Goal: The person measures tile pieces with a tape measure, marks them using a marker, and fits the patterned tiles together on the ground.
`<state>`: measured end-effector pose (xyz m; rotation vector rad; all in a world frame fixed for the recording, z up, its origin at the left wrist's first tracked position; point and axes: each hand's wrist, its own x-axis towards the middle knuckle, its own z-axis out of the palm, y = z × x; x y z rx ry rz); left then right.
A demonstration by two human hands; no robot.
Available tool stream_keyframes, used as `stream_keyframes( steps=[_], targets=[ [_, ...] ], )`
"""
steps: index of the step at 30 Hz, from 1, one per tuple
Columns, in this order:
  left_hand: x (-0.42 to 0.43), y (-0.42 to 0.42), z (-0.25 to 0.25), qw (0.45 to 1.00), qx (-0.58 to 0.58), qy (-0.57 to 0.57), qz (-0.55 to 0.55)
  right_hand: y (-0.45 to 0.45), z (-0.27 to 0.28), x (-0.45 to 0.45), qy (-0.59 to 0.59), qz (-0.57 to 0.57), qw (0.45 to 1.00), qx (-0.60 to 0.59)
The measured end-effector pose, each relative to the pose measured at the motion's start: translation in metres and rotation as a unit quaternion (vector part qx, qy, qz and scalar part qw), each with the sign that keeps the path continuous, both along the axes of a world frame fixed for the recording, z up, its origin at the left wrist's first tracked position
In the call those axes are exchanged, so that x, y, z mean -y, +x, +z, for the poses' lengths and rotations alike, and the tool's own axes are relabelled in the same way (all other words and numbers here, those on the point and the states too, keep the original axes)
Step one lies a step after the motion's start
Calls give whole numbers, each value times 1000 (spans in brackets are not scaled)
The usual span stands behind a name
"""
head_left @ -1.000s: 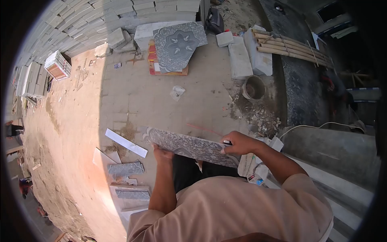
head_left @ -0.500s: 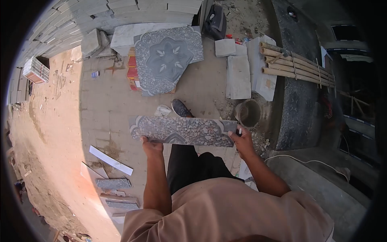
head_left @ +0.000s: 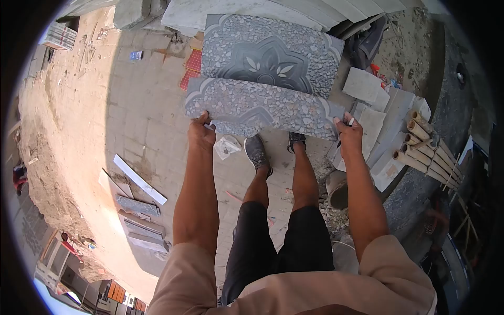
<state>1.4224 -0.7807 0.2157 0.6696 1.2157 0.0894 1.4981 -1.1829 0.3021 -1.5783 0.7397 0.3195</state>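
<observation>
A long cut strip of pebble-patterned floor tile (head_left: 289,109) is held level in front of me, one end in each hand. My left hand (head_left: 201,131) is closed on its left end, thumb on the top face. Around the right end my right hand (head_left: 350,135) is closed, with a small white spot showing at its fingers that I cannot make out. Just beyond the strip lies a larger grey tile (head_left: 307,59) with a flower motif and pebble border. The strip covers its near part in this view.
Red-patterned boxes (head_left: 192,68) show beside the large tile. A bucket (head_left: 337,189) and bundled bamboo poles (head_left: 428,149) are on the right, near pale stone blocks (head_left: 366,85). Tile offcuts (head_left: 137,205) lie on the left. A crumpled clear plastic bag (head_left: 227,147) is near my shoes.
Both hands have carried the strip forward, and it now overlaps the large tile in view. My arms are stretched further out. My view has shifted, and both my legs now show.
</observation>
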Motion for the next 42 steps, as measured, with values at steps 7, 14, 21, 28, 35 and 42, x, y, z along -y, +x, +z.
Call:
stream_keyframes(
  steps=[7,14,21,28,35,42],
  targets=[
    [-7,77,-52,993,-53,103,-2,77,-95,9,59,33,997,22],
    [-19,81,-80,975,-17,215,-47,99,-125,18,22,45,999,-8],
    [-28,81,-101,940,-47,319,-108,97,-138,10,-11,-6,998,68],
    [-23,86,-85,944,-42,279,-171,97,-141,8,-173,-46,980,84],
    [-31,82,-92,946,-21,255,-196,103,-143,6,-215,-48,970,100],
    [-42,77,-104,912,-46,331,-239,106,-131,3,-334,23,938,94]
  ],
)
